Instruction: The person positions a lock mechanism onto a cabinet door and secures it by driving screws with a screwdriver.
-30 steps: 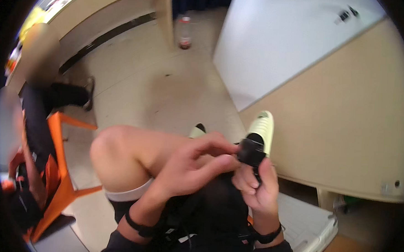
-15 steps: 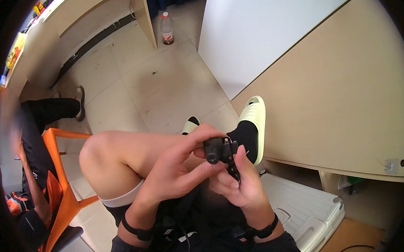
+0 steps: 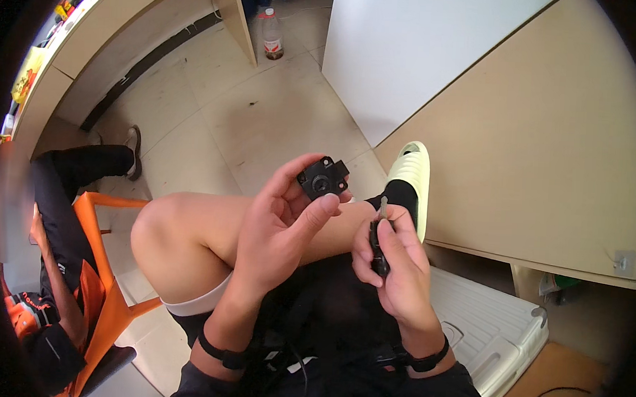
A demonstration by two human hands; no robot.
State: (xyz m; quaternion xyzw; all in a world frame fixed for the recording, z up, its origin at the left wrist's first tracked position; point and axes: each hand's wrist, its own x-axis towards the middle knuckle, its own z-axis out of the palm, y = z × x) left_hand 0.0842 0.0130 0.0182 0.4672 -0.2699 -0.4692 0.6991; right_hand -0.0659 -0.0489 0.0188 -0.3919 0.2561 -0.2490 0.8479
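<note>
In my left hand (image 3: 277, 225) is a small black drawer lock (image 3: 322, 177), gripped between thumb and fingers. It has a squarish body, small holes at its corners and a round cylinder facing up toward me. My right hand (image 3: 399, 264) is closed on a key (image 3: 380, 248) with a black head, its short metal blade sticking up past the thumb. Lock and key are apart, with a gap of about a hand's width between them. Both hands are above my lap and bare crossed leg (image 3: 194, 224).
A white ridged case (image 3: 484, 315) lies at the right, below a wooden panel (image 3: 536, 152). On the left, a person in dark trousers (image 3: 75, 171) sits by an orange chair (image 3: 106, 259). A plastic bottle (image 3: 272, 38) stands on the tiled floor near a desk (image 3: 126, 16).
My hands, close together before at the lock, have moved apart. The lock has gone up and left in my left hand, while the key in my right hand now shows clear of it.
</note>
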